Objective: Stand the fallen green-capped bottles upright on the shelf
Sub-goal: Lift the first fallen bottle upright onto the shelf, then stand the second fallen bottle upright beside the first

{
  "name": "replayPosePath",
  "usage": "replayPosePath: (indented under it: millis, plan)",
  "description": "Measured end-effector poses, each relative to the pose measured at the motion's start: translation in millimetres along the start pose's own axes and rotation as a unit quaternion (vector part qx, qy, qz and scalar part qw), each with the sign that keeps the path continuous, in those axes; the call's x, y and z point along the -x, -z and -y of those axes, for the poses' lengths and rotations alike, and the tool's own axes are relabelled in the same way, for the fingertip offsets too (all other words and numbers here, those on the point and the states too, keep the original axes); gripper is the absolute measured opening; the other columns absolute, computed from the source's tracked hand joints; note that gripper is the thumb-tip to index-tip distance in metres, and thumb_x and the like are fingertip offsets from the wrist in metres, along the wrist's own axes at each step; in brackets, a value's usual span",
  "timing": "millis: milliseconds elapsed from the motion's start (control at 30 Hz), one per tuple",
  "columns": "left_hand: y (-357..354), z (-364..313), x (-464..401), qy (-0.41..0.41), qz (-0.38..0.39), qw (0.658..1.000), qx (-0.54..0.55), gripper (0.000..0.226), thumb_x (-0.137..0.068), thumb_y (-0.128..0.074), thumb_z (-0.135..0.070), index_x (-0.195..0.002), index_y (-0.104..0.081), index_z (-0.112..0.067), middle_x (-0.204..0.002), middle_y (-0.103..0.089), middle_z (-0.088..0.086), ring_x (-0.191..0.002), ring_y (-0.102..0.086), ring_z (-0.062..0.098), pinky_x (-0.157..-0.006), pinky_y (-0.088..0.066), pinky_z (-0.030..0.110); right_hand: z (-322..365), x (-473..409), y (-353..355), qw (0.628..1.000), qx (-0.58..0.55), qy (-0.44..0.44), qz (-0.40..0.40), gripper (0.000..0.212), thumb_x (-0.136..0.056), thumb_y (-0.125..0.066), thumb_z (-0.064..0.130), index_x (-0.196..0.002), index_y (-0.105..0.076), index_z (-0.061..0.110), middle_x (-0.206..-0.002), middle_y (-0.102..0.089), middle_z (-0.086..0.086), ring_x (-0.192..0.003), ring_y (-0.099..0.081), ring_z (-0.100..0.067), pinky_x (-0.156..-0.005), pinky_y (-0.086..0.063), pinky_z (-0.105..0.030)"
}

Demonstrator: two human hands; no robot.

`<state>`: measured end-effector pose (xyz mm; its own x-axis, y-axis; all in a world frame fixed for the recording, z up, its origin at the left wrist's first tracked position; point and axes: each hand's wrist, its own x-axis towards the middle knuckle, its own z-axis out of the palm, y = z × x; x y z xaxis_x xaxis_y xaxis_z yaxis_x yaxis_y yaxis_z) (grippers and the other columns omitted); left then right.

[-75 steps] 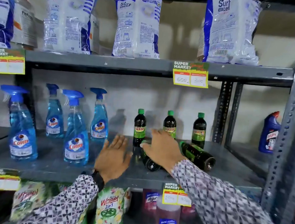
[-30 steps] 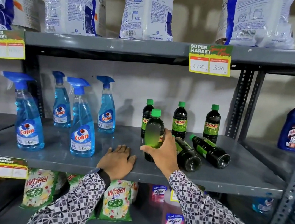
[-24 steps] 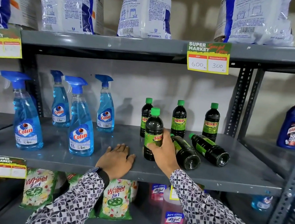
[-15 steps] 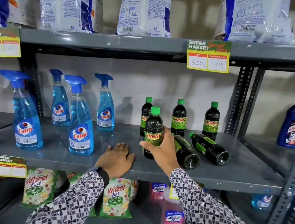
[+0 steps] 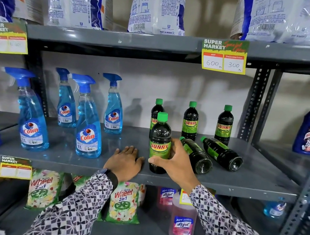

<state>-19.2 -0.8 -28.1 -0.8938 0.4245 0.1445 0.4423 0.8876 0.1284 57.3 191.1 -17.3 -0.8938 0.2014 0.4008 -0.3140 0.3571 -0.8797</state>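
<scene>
My right hand (image 5: 171, 164) grips the upright bottle (image 5: 160, 143) at frame centre; my left hand (image 5: 125, 160) lies flat, empty. Two fallen bottles (image 5: 196, 155) lie just right of my right hand, caps toward the back-left.

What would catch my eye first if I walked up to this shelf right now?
Probably the right hand wrapped around an upright green-capped bottle at the front of the middle shelf, with two more bottles lying on their sides just to its right. The left hand rests flat on the shelf beside it. Next, the bright blue spray bottles standing to the left.
</scene>
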Motion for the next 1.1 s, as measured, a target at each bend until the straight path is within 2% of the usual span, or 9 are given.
replayPosePath:
  millis: [133, 300, 433, 533, 667, 800, 933, 1033, 1100]
  plan:
    - [-2, 2, -1, -0.007, -0.002, 1.000, -0.007, 0.066, -0.107, -0.022, -0.048, -0.159, -0.032, -0.009, -0.172, -0.027, 0.013, -0.161, -0.022, 0.027, -0.129, -0.016, 0.052, 6, 10, -1, 1.000, -0.008, -0.002, -0.002, 0.077, -0.064, -0.101, 0.021, -0.126, -0.055, 0.032, -0.113, -0.077, 0.008, -0.103, -0.074, -0.001, -0.095, -0.061, -0.030]
    - [-7, 6, -5, -0.011, -0.002, 1.000, -0.012, 0.069, -0.106, -0.020, -0.052, -0.161, -0.028, -0.010, -0.173, -0.025, 0.011, -0.161, -0.021, 0.027, -0.130, -0.016, 0.052, 28, 21, 12, 0.999, 0.033, 0.026, -0.016, 0.079, -0.082, -0.088, 0.044, -0.148, -0.048, 0.028, -0.125, -0.066, 0.019, -0.111, -0.065, 0.008, -0.096, -0.052, -0.019]
    - [-4, 8, -10, -0.004, 0.036, 0.999, -0.025, 0.073, -0.104, -0.014, -0.051, -0.163, -0.022, -0.009, -0.175, -0.017, 0.013, -0.163, -0.015, 0.028, -0.131, -0.012, 0.055, 44, 0, 52, 0.937, 0.306, 0.093, -0.144, 0.071, -0.096, -0.070, 0.049, -0.151, -0.048, 0.012, -0.131, -0.066, -0.007, -0.120, -0.065, -0.024, -0.099, -0.054, -0.037]
    - [1, 0, -11, 0.019, 0.069, 0.997, -0.013, 0.067, -0.106, -0.017, -0.038, -0.164, -0.016, -0.004, -0.175, -0.010, 0.016, -0.163, -0.008, 0.031, -0.130, -0.006, 0.059, 49, -27, 81, 0.897, 0.433, -0.059, -0.060, 0.076, -0.093, -0.069, 0.059, -0.143, -0.049, 0.006, -0.131, -0.062, -0.018, -0.122, -0.062, -0.037, -0.101, -0.053, -0.045]
    - [-5, -9, -9, 0.023, 0.036, 0.999, -0.015, 0.065, -0.106, -0.016, -0.037, -0.164, -0.016, -0.005, -0.175, -0.013, 0.016, -0.163, -0.009, 0.031, -0.130, -0.006, 0.058, 59, -45, 99, 0.902, 0.352, -0.231, 0.099, 0.058, -0.088, -0.078, 0.054, -0.126, -0.060, 0.014, -0.115, -0.071, -0.012, -0.107, -0.068, -0.032, -0.095, -0.054, -0.039]
    - [-6, -8, -6, 0.016, 0.019, 1.000, -0.013, 0.065, -0.106, -0.018, -0.038, -0.163, -0.020, -0.007, -0.174, -0.017, 0.016, -0.163, -0.014, 0.030, -0.130, -0.008, 0.055, 53, -48, 99, 0.907, 0.249, -0.325, 0.102, 0.056, -0.082, -0.088, 0.038, -0.115, -0.054, 0.010, -0.091, -0.068, -0.013, -0.079, -0.068, -0.027, -0.075, -0.059, -0.039]
    - [-7, -7, -5, 0.013, 0.021, 1.000, -0.017, 0.065, -0.106, -0.017, -0.039, -0.164, -0.019, -0.008, -0.174, -0.017, 0.015, -0.163, -0.013, 0.029, -0.130, -0.008, 0.054, 41, -55, 96, 0.925, 0.220, -0.303, 0.062, 0.062, -0.070, -0.095, 0.040, -0.113, -0.062, 0.009, -0.098, -0.073, -0.016, -0.085, -0.076, -0.032, -0.080, -0.066, -0.047]
    - [-6, -7, -6, 0.012, 0.014, 1.000, -0.020, 0.065, -0.106, -0.017, -0.038, -0.164, -0.018, -0.008, -0.174, -0.017, 0.015, -0.163, -0.013, 0.029, -0.131, -0.010, 0.055, 39, -54, 99, 0.956, 0.157, -0.246, -0.018, 0.053, -0.067, -0.097, 0.042, -0.094, -0.061, 0.013, -0.093, -0.074, -0.012, -0.079, -0.076, -0.029, -0.062, -0.060, -0.035]
    - [-7, -8, -5, 0.013, 0.009, 1.000, -0.011, 0.063, -0.107, -0.019, -0.035, -0.163, -0.019, -0.008, -0.174, -0.017, 0.014, -0.163, -0.013, 0.028, -0.131, -0.010, 0.054, 37, -50, 100, 0.965, 0.161, -0.191, -0.074, 0.058, -0.062, -0.096, 0.052, -0.092, -0.067, 0.012, -0.088, -0.076, -0.008, -0.079, -0.076, -0.026, -0.062, -0.057, -0.032]
